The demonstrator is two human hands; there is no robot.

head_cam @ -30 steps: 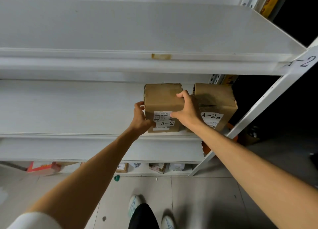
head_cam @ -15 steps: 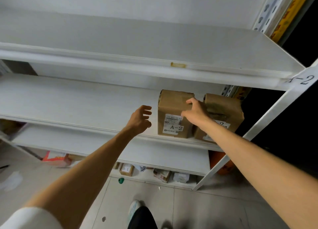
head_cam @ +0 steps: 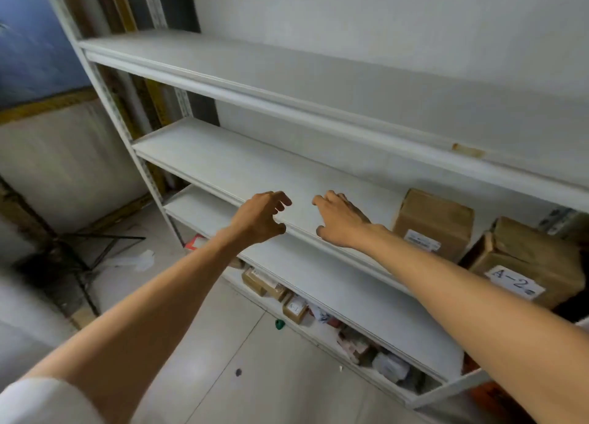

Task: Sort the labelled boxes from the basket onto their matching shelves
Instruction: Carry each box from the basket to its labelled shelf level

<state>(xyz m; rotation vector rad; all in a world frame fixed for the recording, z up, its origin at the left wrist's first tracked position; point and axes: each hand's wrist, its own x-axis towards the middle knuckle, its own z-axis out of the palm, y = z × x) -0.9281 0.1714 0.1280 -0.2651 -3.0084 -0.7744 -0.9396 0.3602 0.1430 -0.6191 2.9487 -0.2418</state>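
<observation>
My left hand (head_cam: pixel 261 216) and right hand (head_cam: pixel 339 219) hung empty, fingers loosely curled, over the middle shelf (head_cam: pixel 223 165). Brown box (head_cam: pixel 433 219) and A-2 box (head_cam: pixel 526 257) stood upright at its right end, nearest my right hand. Basket unseen.

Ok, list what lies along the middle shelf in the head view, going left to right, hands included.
left hand → right hand → brown box with a small printed label → brown box labelled A-2
</observation>
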